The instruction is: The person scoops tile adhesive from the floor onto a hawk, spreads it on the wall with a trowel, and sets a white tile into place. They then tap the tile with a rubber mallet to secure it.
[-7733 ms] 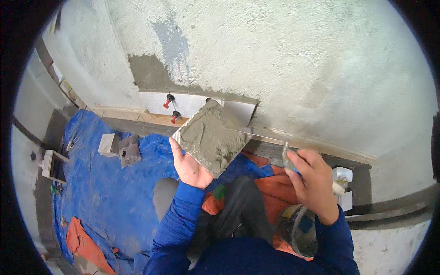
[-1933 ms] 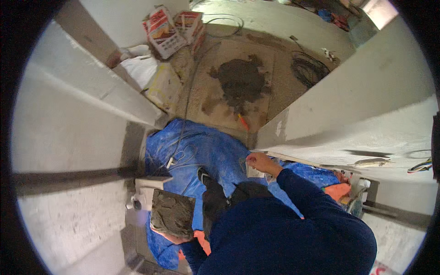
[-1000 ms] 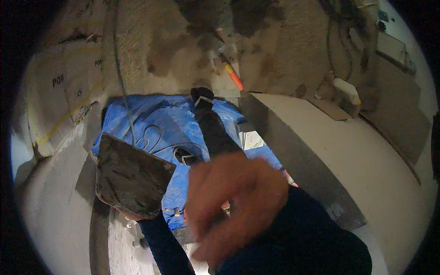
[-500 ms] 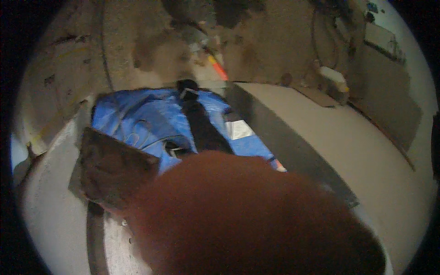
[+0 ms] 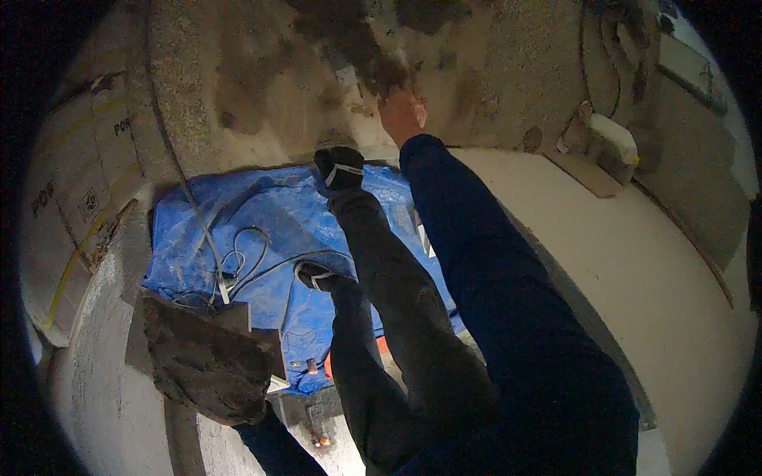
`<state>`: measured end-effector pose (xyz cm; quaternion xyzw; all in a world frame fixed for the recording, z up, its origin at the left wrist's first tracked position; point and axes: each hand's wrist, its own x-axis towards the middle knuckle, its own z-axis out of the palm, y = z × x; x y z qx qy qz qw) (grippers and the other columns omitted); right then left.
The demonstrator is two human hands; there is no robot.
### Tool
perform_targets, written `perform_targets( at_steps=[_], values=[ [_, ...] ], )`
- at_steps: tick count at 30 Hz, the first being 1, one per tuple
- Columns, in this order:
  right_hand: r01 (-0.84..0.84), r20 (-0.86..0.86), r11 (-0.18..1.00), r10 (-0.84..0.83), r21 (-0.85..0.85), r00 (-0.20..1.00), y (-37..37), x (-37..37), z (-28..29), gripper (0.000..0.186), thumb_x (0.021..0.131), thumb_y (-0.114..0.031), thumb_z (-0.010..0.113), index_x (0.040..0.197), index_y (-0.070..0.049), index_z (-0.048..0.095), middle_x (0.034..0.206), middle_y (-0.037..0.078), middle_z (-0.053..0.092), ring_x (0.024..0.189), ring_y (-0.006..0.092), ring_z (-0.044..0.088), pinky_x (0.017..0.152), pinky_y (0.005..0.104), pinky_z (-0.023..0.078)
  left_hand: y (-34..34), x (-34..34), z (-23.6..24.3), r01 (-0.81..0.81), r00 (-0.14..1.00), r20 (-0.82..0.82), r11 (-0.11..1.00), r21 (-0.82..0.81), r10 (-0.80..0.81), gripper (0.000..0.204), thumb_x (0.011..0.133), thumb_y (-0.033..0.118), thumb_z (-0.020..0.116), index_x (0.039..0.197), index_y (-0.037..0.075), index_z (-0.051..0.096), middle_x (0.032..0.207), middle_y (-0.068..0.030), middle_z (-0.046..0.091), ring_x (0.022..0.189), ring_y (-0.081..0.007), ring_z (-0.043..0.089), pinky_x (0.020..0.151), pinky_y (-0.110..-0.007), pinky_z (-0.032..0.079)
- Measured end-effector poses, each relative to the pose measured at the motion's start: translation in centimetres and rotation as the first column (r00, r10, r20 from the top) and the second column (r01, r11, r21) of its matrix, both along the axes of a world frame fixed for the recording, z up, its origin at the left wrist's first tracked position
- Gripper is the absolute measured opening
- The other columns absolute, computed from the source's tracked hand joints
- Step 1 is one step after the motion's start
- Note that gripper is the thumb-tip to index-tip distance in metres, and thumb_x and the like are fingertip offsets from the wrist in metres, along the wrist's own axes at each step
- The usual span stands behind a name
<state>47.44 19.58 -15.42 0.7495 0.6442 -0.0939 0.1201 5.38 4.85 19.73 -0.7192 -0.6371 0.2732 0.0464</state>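
Note:
My right arm, in a dark blue sleeve, reaches far ahead. At its end my right hand (image 5: 402,115) is against a rough brown surface (image 5: 270,87) with dark wet-looking stains, its fingers curled. Whatever those fingers hold is hidden. At the lower left a dark brown, dirty, flat-looking thing (image 5: 208,361) covers the end of my left sleeve (image 5: 278,448). My left hand lies out of sight beneath it, so its fingers do not show.
My legs and dark shoes (image 5: 339,166) are on a crumpled blue tarp (image 5: 262,198). A looped grey cable (image 5: 258,246) lies across it. Printed boxes (image 5: 87,190) line the left. To the right runs a pale ledge (image 5: 587,230) with a whitish container (image 5: 613,139).
A large blurred brown shape that covered the lower middle has gone. My right hand now appears at the far stained surface, where an orange and yellow stick showed. The view has shifted.

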Motion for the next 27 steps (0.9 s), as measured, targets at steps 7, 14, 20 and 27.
perform_targets(
  at_steps=[7,14,20,27],
  values=[
    [0.509,-0.447,0.843,-0.528,-0.174,0.722,-3.0,0.0,10.0,0.041,0.098,-0.039,0.061,0.108,0.001,0.066,0.1,0.025,0.072,0.097,0.0442,0.069,0.085,0.0541,0.054,3.7,3.5,-2.1,0.051,0.924,-0.374,0.994,-0.096,-0.084,0.066,0.099,0.038,0.049,0.158,0.01,0.04,0.158,-0.0173,0.043,0.142,-0.0322,0.046,0.118,-0.049,0.039],
    [0.398,-0.503,0.501,-0.857,-0.768,0.108,-6.4,-2.1,15.9,0.033,0.1,-0.03,0.063,0.087,0.001,0.061,0.075,0.011,0.063,0.05,0.0205,0.058,0.047,0.0392,0.048,8.0,9.4,1.1,-0.241,0.857,-0.494,0.961,-0.134,0.146,0.062,0.098,0.037,0.049,0.155,0.012,0.047,0.153,-0.0166,0.049,0.14,-0.0327,0.049,0.116,-0.055,0.04],
    [0.79,-0.653,0.184,-0.684,-0.585,-0.324,-4.3,-2.9,17.9,0.03,0.099,-0.031,0.068,0.094,-0.002,0.063,0.072,0.005,0.058,0.051,0.0163,0.057,0.044,0.033,0.047,9.6,9.6,2.9,-0.201,0.893,-0.423,0.977,-0.077,0.151,0.062,0.1,0.04,0.047,0.156,0.014,0.044,0.157,-0.0132,0.044,0.144,-0.0318,0.043,0.12,-0.055,0.034],
    [0.777,-0.731,0.35,-0.653,-0.523,-0.198,0.8,-0.4,21.1,0.035,0.096,-0.022,0.07,0.121,0.001,0.062,0.075,0.006,0.059,0.057,0.0166,0.061,0.048,0.0346,0.051,6.9,5.2,2.8,-0.063,0.986,-0.156,0.998,0.019,0.065,0.065,0.102,0.042,0.044,0.16,0.015,0.037,0.164,-0.0104,0.034,0.15,-0.0293,0.033,0.125,-0.051,0.026]
  ],
)
